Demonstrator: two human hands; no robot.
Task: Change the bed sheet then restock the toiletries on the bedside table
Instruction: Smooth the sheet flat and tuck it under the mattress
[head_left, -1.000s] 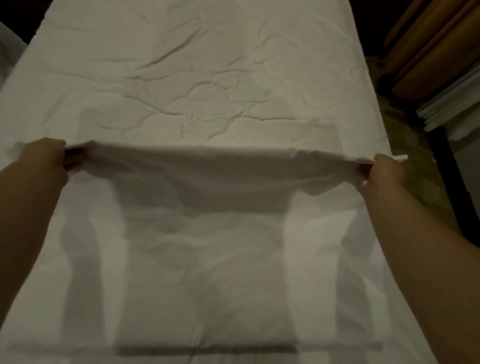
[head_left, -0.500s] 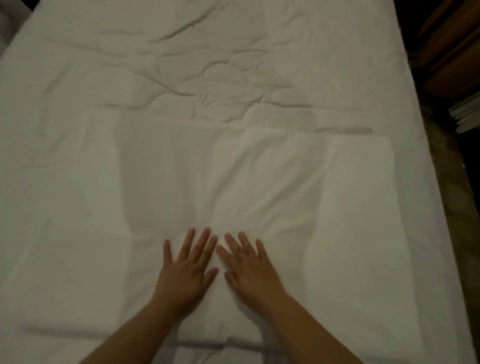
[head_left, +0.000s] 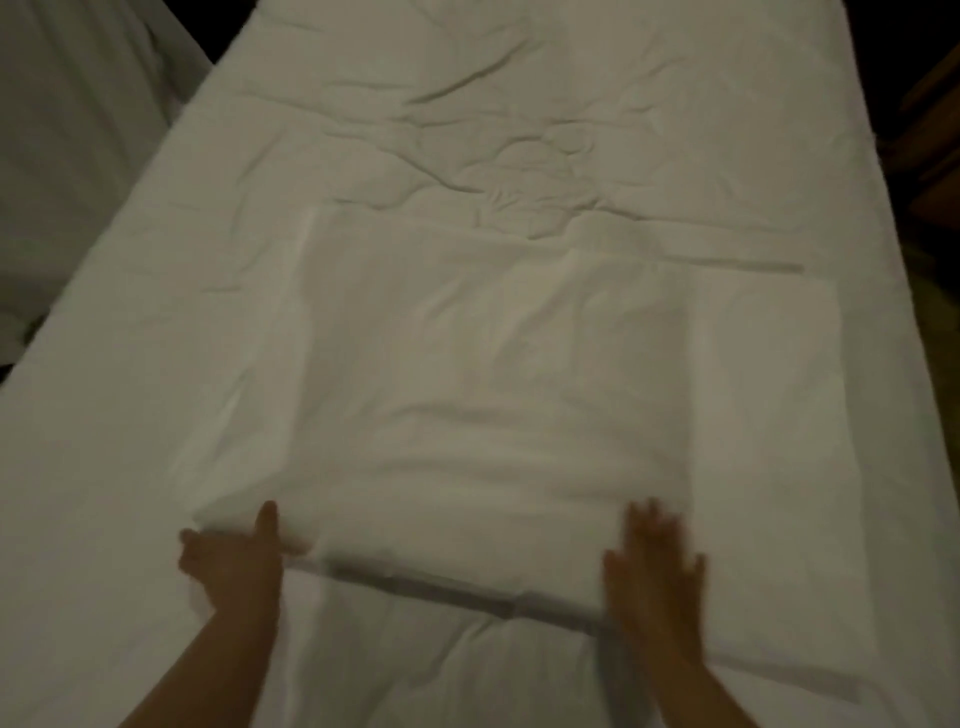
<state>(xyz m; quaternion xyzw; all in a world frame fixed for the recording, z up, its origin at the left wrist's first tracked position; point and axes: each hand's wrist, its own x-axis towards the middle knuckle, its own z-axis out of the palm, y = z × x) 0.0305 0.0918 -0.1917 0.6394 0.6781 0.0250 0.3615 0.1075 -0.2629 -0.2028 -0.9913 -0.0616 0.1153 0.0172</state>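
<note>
A white bed sheet covers the whole bed, wrinkled toward the far end. On top of it lies a flatter folded white cloth layer, with a grey band along its near edge. My left hand rests at the near left corner of that layer, thumb stretched up onto the cloth and fingers pointing left. My right hand presses flat on the near right part, fingers spread and blurred by motion. Neither hand holds anything.
A second white-covered bed or cloth stands at the far left, past a dark gap. Dark wooden furniture lines the right edge of the bed. No toiletries or bedside table are in view.
A second ago both hands held a cloth edge stretched above the bed. They laid it down, pressed side by side at the middle, and have now slid apart to left and right.
</note>
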